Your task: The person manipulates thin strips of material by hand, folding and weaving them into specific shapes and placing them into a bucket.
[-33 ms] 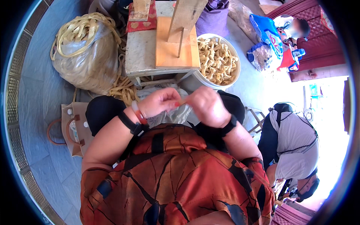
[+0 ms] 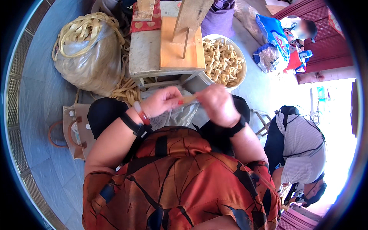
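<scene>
Above my lap, a short pale tan strip [image 2: 188,99] is stretched between my two hands. My left hand [image 2: 161,101] is closed in a pinch on its left end, the red-nailed thumb against it. Slightly blurred, my right hand [image 2: 218,104] has its fingers curled round the other end and hides that part of the strip. Just beyond the right hand, a round white bucket [image 2: 243,78] is filled with knotted tan pieces [image 2: 222,61].
Ahead stands a low table [image 2: 143,57] bearing a wooden board [image 2: 172,59] with an upright post. At left, a clear plastic bag [image 2: 90,73] holds long tan strips, beside a handbag [image 2: 78,130]. Another person [image 2: 303,145] bends over at right; a second person [image 2: 306,28] is farther off.
My right hand has shifted slightly right and away from me, and my left hand slightly away. The gap between them is wider, and more of the tan strip shows.
</scene>
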`<state>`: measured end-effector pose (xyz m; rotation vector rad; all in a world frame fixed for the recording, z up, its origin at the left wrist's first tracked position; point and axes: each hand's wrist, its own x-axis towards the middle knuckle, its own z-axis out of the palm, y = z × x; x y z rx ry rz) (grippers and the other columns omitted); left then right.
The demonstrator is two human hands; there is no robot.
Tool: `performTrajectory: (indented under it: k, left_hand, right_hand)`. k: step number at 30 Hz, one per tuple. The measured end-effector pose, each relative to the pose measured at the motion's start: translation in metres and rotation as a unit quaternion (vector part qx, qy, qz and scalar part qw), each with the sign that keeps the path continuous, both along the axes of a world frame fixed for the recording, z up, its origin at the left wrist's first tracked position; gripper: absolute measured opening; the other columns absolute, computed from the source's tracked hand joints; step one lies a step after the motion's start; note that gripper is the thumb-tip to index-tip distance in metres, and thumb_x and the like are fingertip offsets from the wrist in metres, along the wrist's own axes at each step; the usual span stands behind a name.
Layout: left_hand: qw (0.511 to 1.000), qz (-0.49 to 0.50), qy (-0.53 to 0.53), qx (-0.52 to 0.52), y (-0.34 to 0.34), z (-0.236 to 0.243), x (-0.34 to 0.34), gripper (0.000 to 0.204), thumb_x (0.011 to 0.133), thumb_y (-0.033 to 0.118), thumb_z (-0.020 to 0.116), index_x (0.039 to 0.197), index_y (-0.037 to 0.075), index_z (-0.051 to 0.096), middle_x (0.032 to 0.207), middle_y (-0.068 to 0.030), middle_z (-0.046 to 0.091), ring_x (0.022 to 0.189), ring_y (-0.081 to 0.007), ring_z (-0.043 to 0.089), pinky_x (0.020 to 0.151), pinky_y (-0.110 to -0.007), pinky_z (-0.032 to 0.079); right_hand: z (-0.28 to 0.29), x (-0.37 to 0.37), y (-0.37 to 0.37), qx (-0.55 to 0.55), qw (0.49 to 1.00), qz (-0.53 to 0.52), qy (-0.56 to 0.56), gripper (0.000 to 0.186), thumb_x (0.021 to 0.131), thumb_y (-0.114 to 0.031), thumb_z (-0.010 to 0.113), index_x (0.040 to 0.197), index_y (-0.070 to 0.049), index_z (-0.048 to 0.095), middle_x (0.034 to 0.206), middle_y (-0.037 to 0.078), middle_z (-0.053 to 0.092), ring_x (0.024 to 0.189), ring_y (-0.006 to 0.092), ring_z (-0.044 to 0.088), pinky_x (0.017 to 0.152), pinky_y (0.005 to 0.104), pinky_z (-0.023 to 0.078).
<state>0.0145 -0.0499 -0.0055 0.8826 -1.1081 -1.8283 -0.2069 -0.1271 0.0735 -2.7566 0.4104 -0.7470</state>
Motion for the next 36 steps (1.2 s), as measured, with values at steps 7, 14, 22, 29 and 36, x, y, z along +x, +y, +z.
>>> performTrajectory:
  k: [7, 14, 22, 29, 36]
  left_hand:
    - [0.947, 0.153, 0.283, -0.003, -0.008, 0.025, 0.008, 0.020, 0.095, 0.018, 0.057, 0.109, 0.004, 0.059, 0.088, -0.0026, 0.062, 0.068, -0.0069, 0.050, 0.065, -0.023, 0.041]
    - [0.837, 0.102, -0.296, -0.448, 0.005, 0.077, -0.003, 0.041, 0.076, -0.004, 0.056, 0.116, 0.003, 0.056, 0.104, -0.0150, 0.061, 0.092, -0.0348, 0.061, 0.078, -0.038, 0.050]
    - [0.993, -0.057, 0.057, -0.086, 0.002, 0.017, -0.007, 0.018, 0.096, 0.013, 0.056, 0.109, 0.007, 0.045, 0.097, -0.0008, 0.055, 0.079, -0.0062, 0.052, 0.067, -0.023, 0.043]
    - [0.797, 0.136, -0.374, -0.454, -0.003, 0.021, -0.014, 0.035, 0.081, 0.003, 0.067, 0.111, 0.004, 0.049, 0.091, -0.0099, 0.061, 0.078, -0.0268, 0.062, 0.068, -0.036, 0.049]
    - [0.819, 0.252, -0.347, -0.381, -0.005, 0.012, -0.012, 0.024, 0.078, 0.002, 0.068, 0.100, 0.005, 0.058, 0.095, -0.0098, 0.059, 0.088, -0.0270, 0.060, 0.074, -0.035, 0.049]
  right_hand:
    - [-0.005, 0.009, 0.018, -0.013, 0.998, 0.053, 0.043, 0.042, 0.070, 0.000, 0.060, 0.111, -0.008, 0.061, 0.070, 0.005, 0.057, 0.062, 0.0247, 0.057, 0.058, 0.0381, 0.046]
    - [0.025, 0.016, 0.031, 0.174, 0.982, 0.016, -0.076, 0.019, 0.076, 0.004, 0.065, 0.091, -0.005, 0.057, 0.085, 0.009, 0.064, 0.075, 0.0295, 0.062, 0.068, 0.0378, 0.050]
    - [-0.017, 0.023, 0.028, 0.141, 0.987, -0.042, -0.068, 0.016, 0.081, 0.001, 0.064, 0.096, -0.003, 0.058, 0.083, 0.010, 0.063, 0.074, 0.0281, 0.061, 0.068, 0.0357, 0.050]
    - [-0.056, 0.020, 0.010, 0.805, 0.551, -0.063, -0.211, 0.010, 0.094, -0.007, 0.055, 0.103, -0.002, 0.058, 0.081, 0.001, 0.061, 0.062, 0.0053, 0.049, 0.055, 0.0173, 0.038]
    - [-0.012, 0.037, 0.035, 0.378, 0.913, -0.150, -0.023, 0.036, 0.076, 0.012, 0.057, 0.110, -0.002, 0.054, 0.091, 0.005, 0.059, 0.071, 0.0130, 0.053, 0.066, 0.0273, 0.047]
